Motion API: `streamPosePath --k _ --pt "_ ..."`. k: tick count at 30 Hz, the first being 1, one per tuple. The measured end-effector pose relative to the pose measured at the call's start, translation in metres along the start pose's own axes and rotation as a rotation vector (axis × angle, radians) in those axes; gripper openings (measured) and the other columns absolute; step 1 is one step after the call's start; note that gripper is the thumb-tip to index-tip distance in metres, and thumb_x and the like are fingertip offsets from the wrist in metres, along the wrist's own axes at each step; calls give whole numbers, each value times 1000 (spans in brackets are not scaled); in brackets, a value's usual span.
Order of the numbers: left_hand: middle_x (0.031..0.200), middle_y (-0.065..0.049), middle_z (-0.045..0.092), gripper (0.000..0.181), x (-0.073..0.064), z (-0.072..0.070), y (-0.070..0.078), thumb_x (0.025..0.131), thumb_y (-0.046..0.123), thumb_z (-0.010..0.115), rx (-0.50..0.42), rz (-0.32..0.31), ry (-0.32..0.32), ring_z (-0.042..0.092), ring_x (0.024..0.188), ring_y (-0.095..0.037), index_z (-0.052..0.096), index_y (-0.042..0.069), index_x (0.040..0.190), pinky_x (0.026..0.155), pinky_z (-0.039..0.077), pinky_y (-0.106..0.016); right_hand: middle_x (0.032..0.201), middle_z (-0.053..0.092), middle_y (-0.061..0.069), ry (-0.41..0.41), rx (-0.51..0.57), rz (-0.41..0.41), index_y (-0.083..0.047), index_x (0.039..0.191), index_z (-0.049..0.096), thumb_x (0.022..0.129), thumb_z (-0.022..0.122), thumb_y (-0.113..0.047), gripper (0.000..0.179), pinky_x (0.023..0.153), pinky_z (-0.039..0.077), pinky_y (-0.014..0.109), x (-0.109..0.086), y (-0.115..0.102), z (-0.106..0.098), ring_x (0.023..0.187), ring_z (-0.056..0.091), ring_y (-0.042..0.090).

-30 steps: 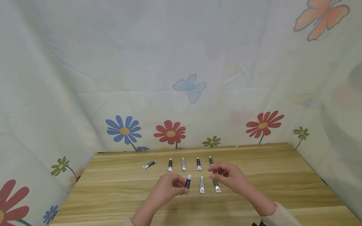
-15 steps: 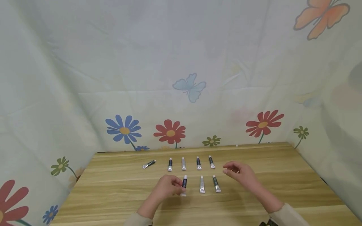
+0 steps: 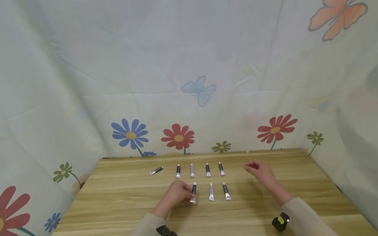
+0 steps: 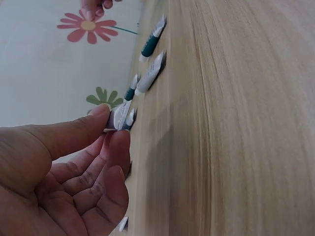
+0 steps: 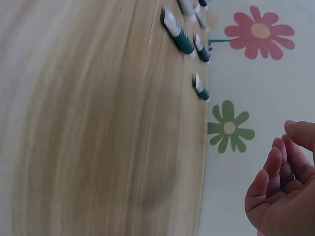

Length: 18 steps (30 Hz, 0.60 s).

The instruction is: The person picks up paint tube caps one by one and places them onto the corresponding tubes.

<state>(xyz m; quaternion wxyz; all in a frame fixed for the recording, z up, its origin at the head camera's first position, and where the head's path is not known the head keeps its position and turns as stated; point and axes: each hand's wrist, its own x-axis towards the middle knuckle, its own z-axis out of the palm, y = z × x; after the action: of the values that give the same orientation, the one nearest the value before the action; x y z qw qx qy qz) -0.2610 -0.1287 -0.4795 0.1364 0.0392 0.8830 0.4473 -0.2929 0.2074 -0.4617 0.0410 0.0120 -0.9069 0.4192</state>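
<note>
My left hand [image 3: 178, 192] pinches a dark paint tube [image 3: 194, 188] near its crimped silver end, between thumb and fingers. In the left wrist view that silver end [image 4: 119, 116] shows between the fingertips. To its right in the front row lie a silver-grey paint tube [image 3: 211, 191] and a dark green one [image 3: 226, 191]. Off to the right of the tubes, my right hand [image 3: 261, 172] hovers over the table with loosely curled fingers and holds nothing. Nearest to it is the dark tube [image 3: 221, 168] at the right end of the back row.
Behind stand more tubes in a row: a dark tube [image 3: 178, 171], a grey tube [image 3: 192, 170] and another dark tube [image 3: 208, 170]. A green tube [image 3: 156, 170] lies slanted at the left. The wooden table [image 3: 124, 196] ends at a flower-printed cloth [image 3: 230, 114].
My left hand has brought its tube slightly left and down in line with the front row. The right hand has moved away from the tubes to the right, uncovering two of them.
</note>
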Motion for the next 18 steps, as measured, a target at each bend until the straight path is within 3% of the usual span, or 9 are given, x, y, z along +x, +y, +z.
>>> streamPosePath --k 11,18 --pt "75 -5 72 10 12 6 -7 85 5 81 -10 -49 6 66 64 -10 73 0 88 60 54 -24 112 69 25 -14 -28 48 7 116 64 102 60 -18 29 81 54 40 25 9 -5 99 64 31" --pt "69 -5 73 9 16 4 -8 85 6 81 20 -42 -8 62 58 -8 74 0 86 55 51 -21 112 67 27 -9 0 69 10 118 61 102 59 -15 30 74 51 28 41 18 -7 95 63 28"
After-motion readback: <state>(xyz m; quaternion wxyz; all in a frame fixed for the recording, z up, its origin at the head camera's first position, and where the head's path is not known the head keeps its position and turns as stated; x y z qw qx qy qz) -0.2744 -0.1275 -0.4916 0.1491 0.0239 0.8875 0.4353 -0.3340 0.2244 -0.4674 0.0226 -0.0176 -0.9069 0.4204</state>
